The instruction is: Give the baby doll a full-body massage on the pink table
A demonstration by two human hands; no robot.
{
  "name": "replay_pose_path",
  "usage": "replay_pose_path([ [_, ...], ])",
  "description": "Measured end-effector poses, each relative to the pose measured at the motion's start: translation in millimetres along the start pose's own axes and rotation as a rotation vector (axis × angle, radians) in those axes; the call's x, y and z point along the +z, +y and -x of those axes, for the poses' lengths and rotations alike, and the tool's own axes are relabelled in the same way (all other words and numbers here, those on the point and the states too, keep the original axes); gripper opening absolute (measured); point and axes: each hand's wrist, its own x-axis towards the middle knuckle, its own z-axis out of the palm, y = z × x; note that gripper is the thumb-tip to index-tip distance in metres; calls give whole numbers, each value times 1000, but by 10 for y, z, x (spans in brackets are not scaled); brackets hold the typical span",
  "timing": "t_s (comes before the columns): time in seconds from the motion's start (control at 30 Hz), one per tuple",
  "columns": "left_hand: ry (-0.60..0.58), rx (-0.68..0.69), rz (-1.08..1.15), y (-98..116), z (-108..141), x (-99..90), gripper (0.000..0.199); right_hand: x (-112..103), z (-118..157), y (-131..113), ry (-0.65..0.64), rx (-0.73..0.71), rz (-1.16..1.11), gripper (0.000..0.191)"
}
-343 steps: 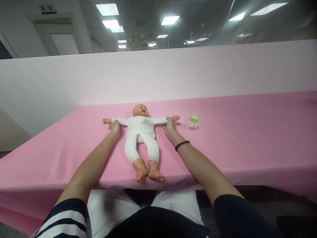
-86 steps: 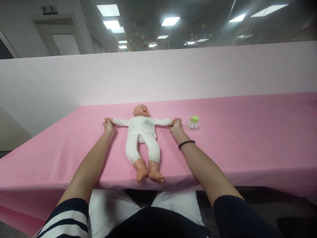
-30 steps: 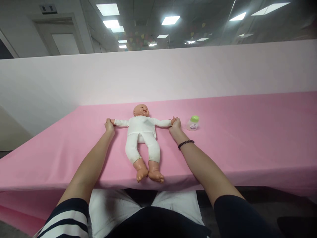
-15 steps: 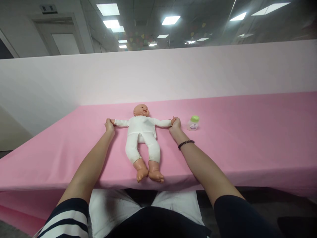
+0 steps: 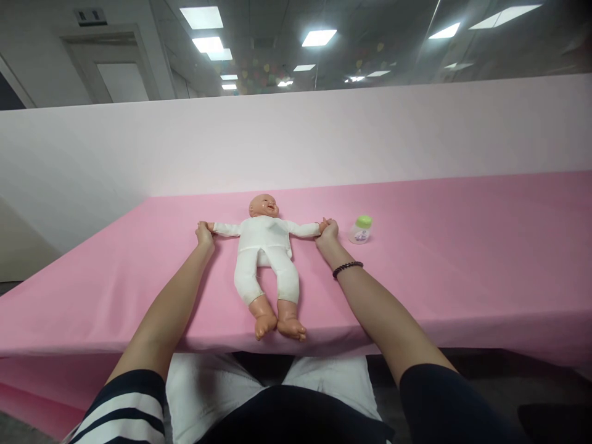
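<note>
A baby doll [image 5: 264, 237] with a white cloth body lies on its back on the pink tablecloth [image 5: 439, 246], its head toward the wall and its bare feet at the near edge. Its arms are stretched out to both sides. My left hand [image 5: 204, 234] is closed on the doll's hand at the left. On the other side my right hand [image 5: 327, 233], with a dark beaded bracelet at the wrist, is closed on the doll's other hand. Just right of my right hand stands a small clear jar [image 5: 361, 230] with a green lid.
A low white wall [image 5: 296, 142] runs along the back of the table. Above it are a glass pane with ceiling lights and, at the left, a door [image 5: 111, 68]. The near table edge lies in front of my lap.
</note>
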Motion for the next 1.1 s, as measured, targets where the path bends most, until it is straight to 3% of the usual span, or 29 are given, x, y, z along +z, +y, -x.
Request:
replay_pose_path([
  [0.13, 56, 0, -88, 13, 15, 2, 21, 2, -14, 9, 10, 17, 14, 12],
  [0.57, 37, -47, -39, 28, 30, 6, 23, 14, 17, -5, 15, -20, -55, 11],
  [0.83, 41, 7, -95, 47, 79, 18, 15, 9, -24, 20, 14, -5, -7, 8],
  [1.1, 65, -18, -104, 65, 77, 24, 25, 10, -42, 22, 24, -10, -13, 10],
])
